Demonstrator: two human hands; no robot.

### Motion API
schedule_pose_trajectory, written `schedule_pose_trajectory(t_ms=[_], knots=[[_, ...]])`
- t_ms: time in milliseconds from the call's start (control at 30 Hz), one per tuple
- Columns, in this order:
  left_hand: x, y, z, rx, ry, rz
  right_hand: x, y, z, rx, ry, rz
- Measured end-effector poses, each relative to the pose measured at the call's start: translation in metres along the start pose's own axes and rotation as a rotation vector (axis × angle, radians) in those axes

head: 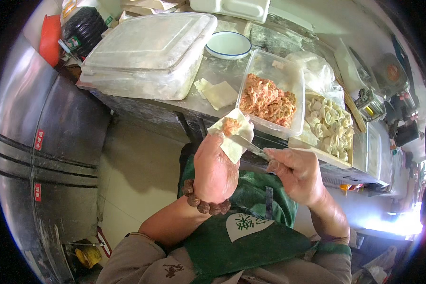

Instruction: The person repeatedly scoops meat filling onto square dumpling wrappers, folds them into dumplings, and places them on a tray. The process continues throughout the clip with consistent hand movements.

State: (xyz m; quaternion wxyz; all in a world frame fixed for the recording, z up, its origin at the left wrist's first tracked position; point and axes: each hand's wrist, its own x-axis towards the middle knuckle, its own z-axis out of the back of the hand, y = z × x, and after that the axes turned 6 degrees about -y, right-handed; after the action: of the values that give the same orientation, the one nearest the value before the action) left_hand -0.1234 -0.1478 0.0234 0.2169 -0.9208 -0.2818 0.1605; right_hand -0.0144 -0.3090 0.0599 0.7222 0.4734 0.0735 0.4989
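Observation:
On the palm of my left hand (216, 167) lies a thin dough wrapper (233, 149), with a dab of minced filling (230, 126) near its upper part. A flat metal spatula (252, 146) is pinched in the fingers of my right hand (298, 174), its tip touching the wrapper beside the filling. Just beyond my hands, a clear plastic container (297, 85) holds a mound of minced meat filling (266, 101). Loose wrappers (220, 95) lie on the counter to its left. Right of the container, folded wontons (328, 124) fill a tray (321, 155).
A large lidded plastic box (149, 46) stands at the counter's left, beside a blue-rimmed enamel dish (228, 44). A white plastic tray (234, 9) is at the back. Plastic bags (312, 71) and a wooden stick (351, 103) lie behind the wontons. Steel cabinet doors (64, 131) stand on the left.

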Motion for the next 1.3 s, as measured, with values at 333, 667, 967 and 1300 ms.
schedule_pose_trajectory(t_ms=[333,667,967,1300], knots=[[-0.017,0.008,0.001,0.044,0.054,0.002,0.013,-0.014,0.013,0.151,0.090,-0.385],[0.000,0.006,0.022,-0.014,-0.071,0.034,0.034,-0.023,0.056,-0.754,-0.126,0.008],[-0.008,0.023,0.021,-0.010,-0.116,0.167,0.070,-0.043,0.042,-1.011,0.139,0.174],[-0.002,0.025,0.020,0.025,-0.142,0.163,0.081,-0.032,0.059,-0.566,0.242,0.050]])
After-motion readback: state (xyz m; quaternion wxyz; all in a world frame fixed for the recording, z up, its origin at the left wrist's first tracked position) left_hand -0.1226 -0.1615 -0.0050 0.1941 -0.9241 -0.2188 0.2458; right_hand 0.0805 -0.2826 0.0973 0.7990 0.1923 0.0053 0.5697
